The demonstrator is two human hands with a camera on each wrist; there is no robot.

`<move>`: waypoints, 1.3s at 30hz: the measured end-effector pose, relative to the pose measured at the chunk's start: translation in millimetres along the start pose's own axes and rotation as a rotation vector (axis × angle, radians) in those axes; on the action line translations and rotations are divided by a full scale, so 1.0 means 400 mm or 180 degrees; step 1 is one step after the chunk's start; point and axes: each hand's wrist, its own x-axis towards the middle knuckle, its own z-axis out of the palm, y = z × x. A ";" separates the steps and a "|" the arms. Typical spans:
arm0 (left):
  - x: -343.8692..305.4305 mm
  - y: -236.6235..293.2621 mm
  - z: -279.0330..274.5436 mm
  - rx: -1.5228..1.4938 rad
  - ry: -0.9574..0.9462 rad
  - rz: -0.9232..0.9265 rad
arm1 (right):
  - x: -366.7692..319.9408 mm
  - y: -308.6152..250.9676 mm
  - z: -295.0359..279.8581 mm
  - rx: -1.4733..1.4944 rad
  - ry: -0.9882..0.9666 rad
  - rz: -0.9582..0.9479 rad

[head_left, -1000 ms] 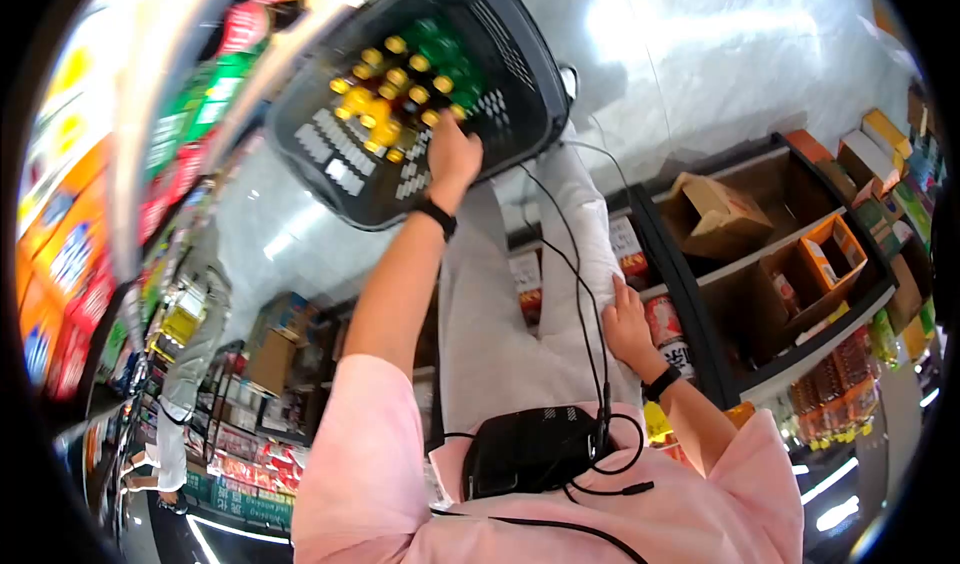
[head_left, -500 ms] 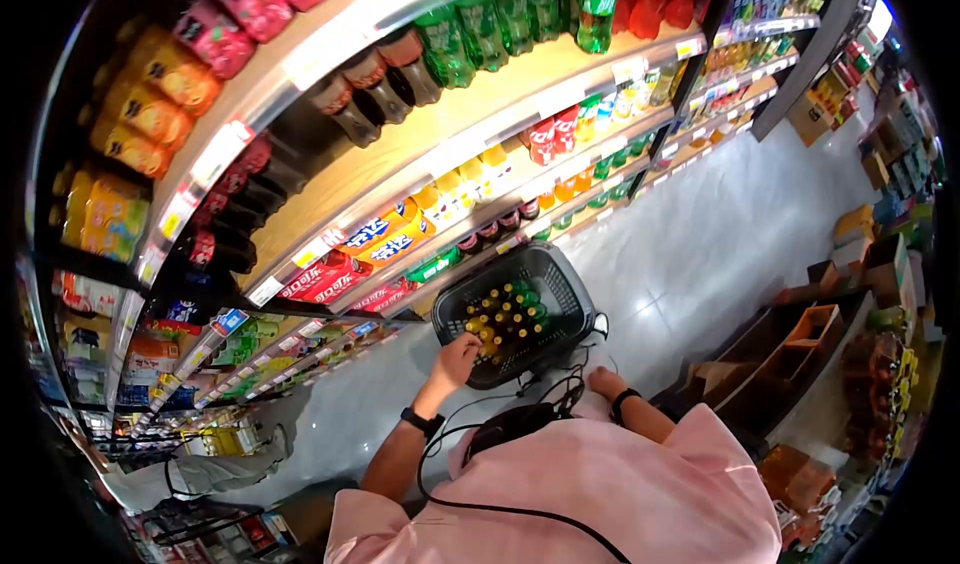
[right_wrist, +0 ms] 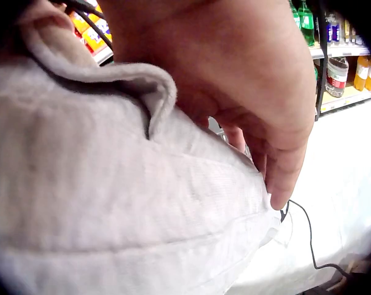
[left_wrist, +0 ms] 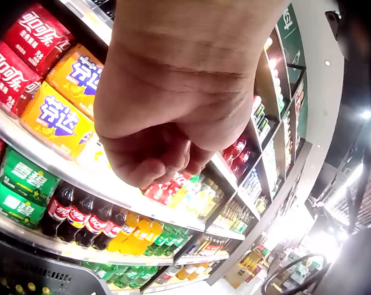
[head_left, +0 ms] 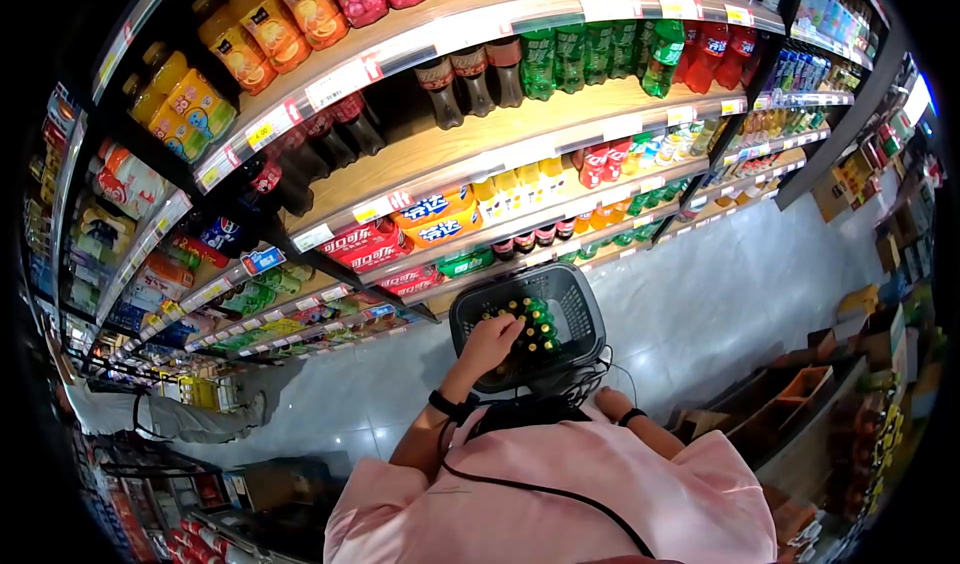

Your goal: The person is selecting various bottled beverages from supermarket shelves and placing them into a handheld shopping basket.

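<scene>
A black shopping basket [head_left: 577,304] stands on the floor in front of the person. Inside it are several bottles [head_left: 541,326] with yellow caps, some of them green. My left hand [head_left: 490,346] is held over the basket's left side and hides some bottles from the head camera. In the left wrist view that hand [left_wrist: 173,129] has its fingers curled in toward the palm, with nothing seen in it. My right hand [head_left: 612,404] rests on the person's light grey trousers [right_wrist: 130,184], its fingers [right_wrist: 287,172] relaxed against the cloth.
Shelves of drinks [head_left: 560,114] curve across the front, with orange multipacks [left_wrist: 57,117] and cola bottles [left_wrist: 81,218] low down. Wooden crates [head_left: 790,399] stand at the right. A cable [right_wrist: 311,239] hangs by the leg. Another person's leg [head_left: 190,419] shows at the left.
The head view has swung up from the basket to the shelves. My left hand has shifted from the bottles' near edge to over the basket's left side. My right hand stays at the leg.
</scene>
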 end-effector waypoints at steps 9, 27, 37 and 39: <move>0.321 0.310 0.122 -0.1263 -0.0254 0.1603 | -0.036 -0.028 -0.051 0.0899 -0.0053 0.0548; 1.192 0.839 0.083 0.0845 0.1934 0.1016 | -0.101 0.148 -0.054 0.2593 0.0061 0.1813; 0.771 0.584 -0.053 -0.1714 0.1442 0.2523 | 0.063 0.298 0.094 0.3640 0.0828 0.2940; 0.576 0.565 -0.125 -0.1385 0.0955 0.2191 | -0.031 0.181 -0.304 0.4077 0.2091 0.2280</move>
